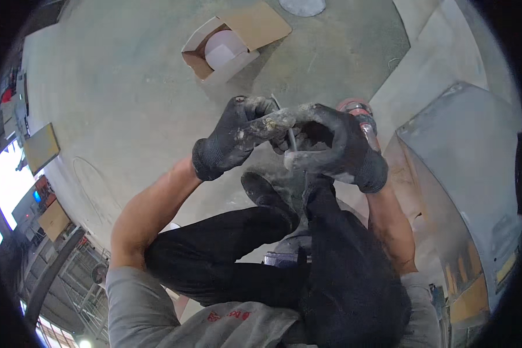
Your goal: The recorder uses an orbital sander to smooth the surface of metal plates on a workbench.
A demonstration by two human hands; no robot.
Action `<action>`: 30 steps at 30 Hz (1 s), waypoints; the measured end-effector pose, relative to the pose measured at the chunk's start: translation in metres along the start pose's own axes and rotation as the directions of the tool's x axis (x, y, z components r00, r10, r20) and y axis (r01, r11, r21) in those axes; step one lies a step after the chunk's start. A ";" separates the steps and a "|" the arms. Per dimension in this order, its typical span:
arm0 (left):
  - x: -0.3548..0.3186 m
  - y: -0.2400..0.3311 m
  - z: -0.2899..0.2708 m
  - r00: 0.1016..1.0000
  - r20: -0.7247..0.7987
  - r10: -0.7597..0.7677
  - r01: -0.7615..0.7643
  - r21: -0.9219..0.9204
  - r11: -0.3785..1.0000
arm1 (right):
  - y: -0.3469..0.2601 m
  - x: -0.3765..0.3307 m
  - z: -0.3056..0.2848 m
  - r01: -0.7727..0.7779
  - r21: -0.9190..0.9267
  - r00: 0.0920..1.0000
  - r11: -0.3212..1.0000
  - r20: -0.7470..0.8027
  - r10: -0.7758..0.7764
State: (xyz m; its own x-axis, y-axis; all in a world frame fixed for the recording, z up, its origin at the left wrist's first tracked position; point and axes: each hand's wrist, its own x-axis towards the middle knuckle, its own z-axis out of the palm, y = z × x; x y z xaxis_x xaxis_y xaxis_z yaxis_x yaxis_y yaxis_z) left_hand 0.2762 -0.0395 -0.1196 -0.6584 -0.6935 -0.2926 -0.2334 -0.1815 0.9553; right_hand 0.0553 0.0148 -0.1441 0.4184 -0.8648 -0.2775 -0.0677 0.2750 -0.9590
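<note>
In front of my knees, my two hands come together in dusty black work gloves. My left hand (243, 130) pinches a thin grey sanding disc (292, 141), seen almost edge-on. My right hand (339, 145) has its fingers and thumb curled round the other side of the same disc. The gloves hide most of its surface. Just beyond my right hand lies a red and dark sander (358, 109), partly covered by the glove. Farther off, an open cardboard box (233, 66) holds pale pinkish round discs (223, 49).
A pale round disc (303, 4) lies on the dusty floor (133, 87) at the far edge. To my right stands a large grey panel (464, 139) with a curved edge. A framed board (42, 148) and workshop equipment line the left side.
</note>
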 end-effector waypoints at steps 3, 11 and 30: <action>-0.001 -0.003 0.002 1.000 0.001 -0.007 0.007 -0.083 0.996 | 0.000 -0.003 0.001 -0.025 0.118 0.999 0.993 0.027 0.022; -0.010 -0.006 0.013 0.962 -0.047 -0.269 0.239 -0.336 0.911 | 0.008 -0.007 0.010 -0.076 0.332 0.997 0.940 0.013 0.076; -0.008 -0.006 0.017 0.982 -0.001 -0.191 0.178 -0.361 0.916 | 0.013 -0.016 0.015 -0.070 0.368 0.996 0.927 -0.027 0.086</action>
State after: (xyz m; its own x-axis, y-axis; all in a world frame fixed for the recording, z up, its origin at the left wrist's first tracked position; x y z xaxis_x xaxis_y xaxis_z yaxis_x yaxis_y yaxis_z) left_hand 0.2704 -0.0207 -0.1239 -0.6008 -0.6470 -0.4696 -0.0725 -0.5408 0.8380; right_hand 0.0610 0.0388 -0.1512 0.3860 -0.8490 -0.3609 0.2416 0.4706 -0.8487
